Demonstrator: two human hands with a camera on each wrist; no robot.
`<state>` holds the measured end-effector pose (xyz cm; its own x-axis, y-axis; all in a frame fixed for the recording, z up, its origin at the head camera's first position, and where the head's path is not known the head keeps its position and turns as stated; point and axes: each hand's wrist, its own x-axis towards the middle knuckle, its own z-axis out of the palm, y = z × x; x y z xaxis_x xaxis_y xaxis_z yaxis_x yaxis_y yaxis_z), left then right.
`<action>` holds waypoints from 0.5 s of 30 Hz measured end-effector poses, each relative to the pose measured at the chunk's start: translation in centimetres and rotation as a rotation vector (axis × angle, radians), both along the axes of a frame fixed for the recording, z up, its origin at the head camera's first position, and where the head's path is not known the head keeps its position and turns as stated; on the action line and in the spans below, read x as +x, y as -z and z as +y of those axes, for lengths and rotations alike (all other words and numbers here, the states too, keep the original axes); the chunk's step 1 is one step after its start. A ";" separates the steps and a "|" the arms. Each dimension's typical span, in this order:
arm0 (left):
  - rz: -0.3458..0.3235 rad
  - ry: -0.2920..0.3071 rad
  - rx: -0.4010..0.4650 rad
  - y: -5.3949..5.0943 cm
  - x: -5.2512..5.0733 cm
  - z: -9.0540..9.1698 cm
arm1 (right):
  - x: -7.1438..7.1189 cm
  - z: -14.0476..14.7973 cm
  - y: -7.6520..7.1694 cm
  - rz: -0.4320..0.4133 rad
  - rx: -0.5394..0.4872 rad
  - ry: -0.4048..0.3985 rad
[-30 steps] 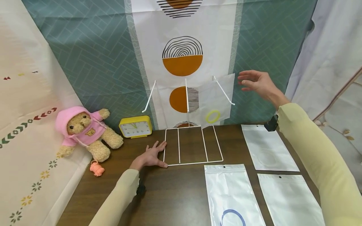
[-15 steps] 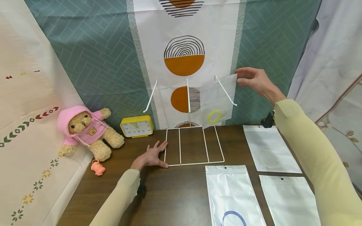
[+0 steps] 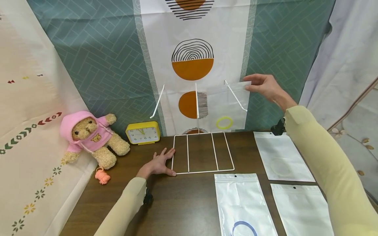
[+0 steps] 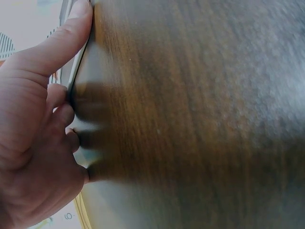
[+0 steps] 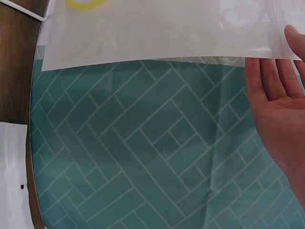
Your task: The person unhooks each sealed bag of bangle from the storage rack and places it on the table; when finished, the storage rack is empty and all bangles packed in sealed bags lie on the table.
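Observation:
A white wire rack [image 3: 203,171] stands on the table with prongs [image 3: 156,101] pointing up and forward. Against its right side hangs a white zip bag [image 3: 236,116] with a yellow ring [image 3: 224,122] showing on it. My right hand [image 3: 264,87] pinches that bag by its upper right corner. In the right wrist view, the thumb [image 5: 295,40] is on the near face of the bag [image 5: 152,33], with the fingers behind it. My left hand [image 3: 157,164] rests spread on the table, touching the rack's front left corner. The left wrist view shows the thumb [image 4: 66,40] along the wire.
Flat zip bags lie at the right: one with a blue ring [image 3: 239,196], one with a faint pale ring [image 3: 280,154], one plain [image 3: 301,206]. A yellow clock [image 3: 143,132], teddy bear [image 3: 94,137] and orange yarn bundle [image 3: 102,176] stand left. Patterned cloth [image 3: 103,65] hangs behind.
My right hand has moved in to the hanging bag's upper corner and taken hold of it. That corner has shifted right and slightly down, and the bag hangs straighter. The left hand stays put.

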<state>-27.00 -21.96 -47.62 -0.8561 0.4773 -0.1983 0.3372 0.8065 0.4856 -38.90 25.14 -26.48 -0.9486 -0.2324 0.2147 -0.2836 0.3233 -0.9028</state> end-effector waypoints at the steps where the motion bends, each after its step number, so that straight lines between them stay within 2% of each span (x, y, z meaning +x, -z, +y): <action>1: 0.000 0.000 0.002 0.0 0.0 0.0 | 0.0 -0.1 0.0 -0.001 0.002 -0.002; 9: -0.001 -0.005 0.000 0.0 -0.1 0.0 | 0.0 -1.0 0.1 -0.004 0.045 0.009; 15: -0.012 -0.010 -0.010 0.2 -0.2 0.0 | -0.2 -1.6 0.4 -0.022 -0.012 -0.006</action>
<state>-27.18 -22.00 -47.79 -0.8582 0.4669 -0.2132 0.3238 0.8147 0.4810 -39.14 23.51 -26.92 -0.9516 -0.2360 0.1969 -0.2658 0.3102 -0.9128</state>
